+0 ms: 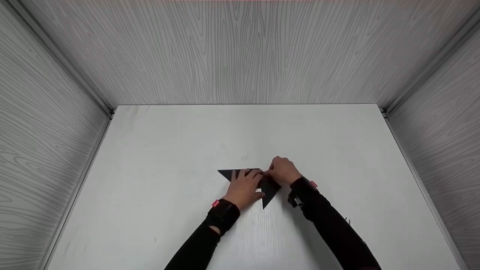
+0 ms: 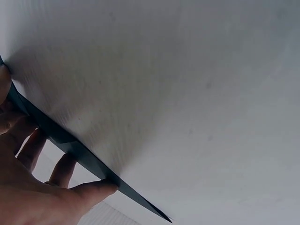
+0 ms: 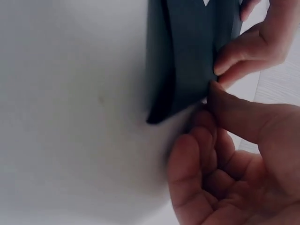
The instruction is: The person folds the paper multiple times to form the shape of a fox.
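Note:
A sheet of dark, folded paper (image 1: 269, 188) lies on the white table, with one point to the left and another toward the person. Spread over its middle, my left hand (image 1: 243, 189) presses it down with fingers apart. My right hand (image 1: 284, 170) pinches the paper's upper right edge between thumb and curled fingers, close to the left fingertips. In the right wrist view the folded paper (image 3: 192, 51) shows layers standing slightly apart at one corner. The left wrist view shows the paper (image 2: 89, 157) nearly edge-on under the left fingers. Part of the paper is hidden beneath the hands.
The white tabletop (image 1: 180, 142) spreads around the paper. Grey wood-grain panels rise at the back (image 1: 240, 52), on the left (image 1: 41, 150) and on the right (image 1: 442, 123). Both wrists wear black bands over dark sleeves.

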`<state>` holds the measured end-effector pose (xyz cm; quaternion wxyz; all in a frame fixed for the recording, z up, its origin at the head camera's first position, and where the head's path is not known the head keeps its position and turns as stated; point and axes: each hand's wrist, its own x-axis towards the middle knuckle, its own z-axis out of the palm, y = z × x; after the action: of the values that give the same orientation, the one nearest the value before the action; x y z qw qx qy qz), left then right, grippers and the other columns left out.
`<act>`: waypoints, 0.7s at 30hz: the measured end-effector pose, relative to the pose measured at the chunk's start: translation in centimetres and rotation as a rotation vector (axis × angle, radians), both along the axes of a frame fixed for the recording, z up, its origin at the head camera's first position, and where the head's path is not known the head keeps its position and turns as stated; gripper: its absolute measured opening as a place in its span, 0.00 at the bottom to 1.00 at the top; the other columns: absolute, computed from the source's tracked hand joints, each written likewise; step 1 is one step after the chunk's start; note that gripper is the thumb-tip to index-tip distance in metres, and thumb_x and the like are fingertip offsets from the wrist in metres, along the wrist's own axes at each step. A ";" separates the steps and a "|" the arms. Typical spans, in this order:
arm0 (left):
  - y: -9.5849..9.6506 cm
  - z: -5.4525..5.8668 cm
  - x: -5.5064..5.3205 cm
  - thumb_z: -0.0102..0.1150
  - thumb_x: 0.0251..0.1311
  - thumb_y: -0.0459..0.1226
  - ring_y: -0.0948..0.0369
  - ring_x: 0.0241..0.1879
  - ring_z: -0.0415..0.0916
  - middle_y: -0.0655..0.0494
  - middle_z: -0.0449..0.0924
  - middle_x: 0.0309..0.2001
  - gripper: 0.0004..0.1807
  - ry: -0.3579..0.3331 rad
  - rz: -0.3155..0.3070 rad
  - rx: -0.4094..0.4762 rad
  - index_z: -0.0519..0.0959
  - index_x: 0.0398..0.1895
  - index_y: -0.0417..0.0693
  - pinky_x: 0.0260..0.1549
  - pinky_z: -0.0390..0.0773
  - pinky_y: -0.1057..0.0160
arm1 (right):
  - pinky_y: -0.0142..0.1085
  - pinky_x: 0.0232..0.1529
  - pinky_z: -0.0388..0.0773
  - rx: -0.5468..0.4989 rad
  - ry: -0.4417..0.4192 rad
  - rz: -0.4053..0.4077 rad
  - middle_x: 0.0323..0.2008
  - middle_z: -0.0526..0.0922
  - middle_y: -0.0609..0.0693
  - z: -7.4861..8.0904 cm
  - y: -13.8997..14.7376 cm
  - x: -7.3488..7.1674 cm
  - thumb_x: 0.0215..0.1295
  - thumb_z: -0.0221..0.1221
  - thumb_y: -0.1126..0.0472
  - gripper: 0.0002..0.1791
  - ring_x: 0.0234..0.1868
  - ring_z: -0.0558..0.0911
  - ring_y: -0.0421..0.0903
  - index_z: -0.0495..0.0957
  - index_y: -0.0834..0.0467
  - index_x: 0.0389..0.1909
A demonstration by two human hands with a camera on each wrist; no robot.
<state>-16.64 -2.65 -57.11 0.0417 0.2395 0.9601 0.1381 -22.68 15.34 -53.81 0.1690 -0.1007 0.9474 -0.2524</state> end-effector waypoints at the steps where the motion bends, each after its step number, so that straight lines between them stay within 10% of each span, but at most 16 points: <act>1: 0.0 -0.1 0.0 0.69 0.65 0.54 0.48 0.71 0.65 0.58 0.72 0.71 0.32 0.002 0.002 0.000 0.77 0.69 0.53 0.67 0.62 0.30 | 0.41 0.33 0.79 0.006 -0.008 0.013 0.32 0.89 0.57 0.1 0.0 -0.1 0.66 0.67 0.57 0.13 0.30 0.83 0.50 0.90 0.65 0.32; 21: 0.1 0.0 -0.2 0.68 0.65 0.55 0.48 0.73 0.62 0.57 0.69 0.73 0.32 -0.045 0.014 0.026 0.77 0.68 0.50 0.68 0.58 0.30 | 0.34 0.24 0.66 0.113 -0.141 0.051 0.16 0.74 0.44 0.4 4.1 1.6 0.63 0.70 0.58 0.14 0.21 0.72 0.43 0.83 0.60 0.21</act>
<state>-16.84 -2.52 -57.14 0.0593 0.2299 0.9588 0.1561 -21.05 19.45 -53.40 0.2473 -0.0970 0.9430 -0.2004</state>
